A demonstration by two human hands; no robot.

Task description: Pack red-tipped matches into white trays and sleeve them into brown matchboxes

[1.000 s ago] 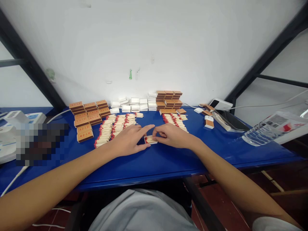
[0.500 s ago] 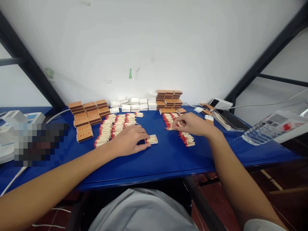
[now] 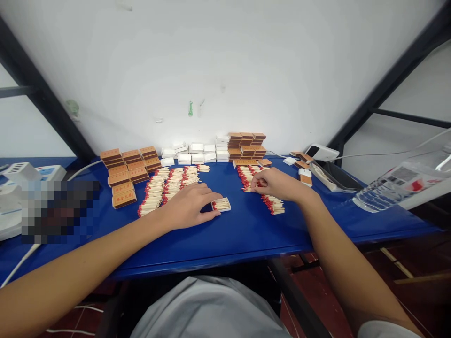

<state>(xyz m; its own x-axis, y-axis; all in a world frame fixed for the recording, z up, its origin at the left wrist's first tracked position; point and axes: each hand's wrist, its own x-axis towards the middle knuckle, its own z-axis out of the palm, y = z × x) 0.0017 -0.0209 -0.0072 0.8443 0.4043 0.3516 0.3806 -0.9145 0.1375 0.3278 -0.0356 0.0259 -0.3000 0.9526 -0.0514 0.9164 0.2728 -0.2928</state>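
My left hand (image 3: 192,206) rests on the table with thumb and fingers around the left end of a small white matchbox tray (image 3: 225,209). Matches with red heads lie inside that tray; its far left end is hidden by my fingers. At the right, my right hand (image 3: 269,182) pinches matches at the front left edge of a pile of matches (image 3: 245,173). More matches (image 3: 276,206) stick out below this hand. Left of the tray, several rows of red-tipped matches (image 3: 169,185) lie partly behind my left hand.
Orange matchboxes (image 3: 128,173) are stacked at the left, with another stack (image 3: 246,145) at the back. White trays (image 3: 195,152) line the wall. A plastic bottle (image 3: 398,185), a white device (image 3: 322,152) and a black open box (image 3: 334,178) lie right. A power strip (image 3: 52,173) stands left.
My right hand has shifted slightly left at the front of the match pile, its fingers still pinched. My left hand stays at the tray.
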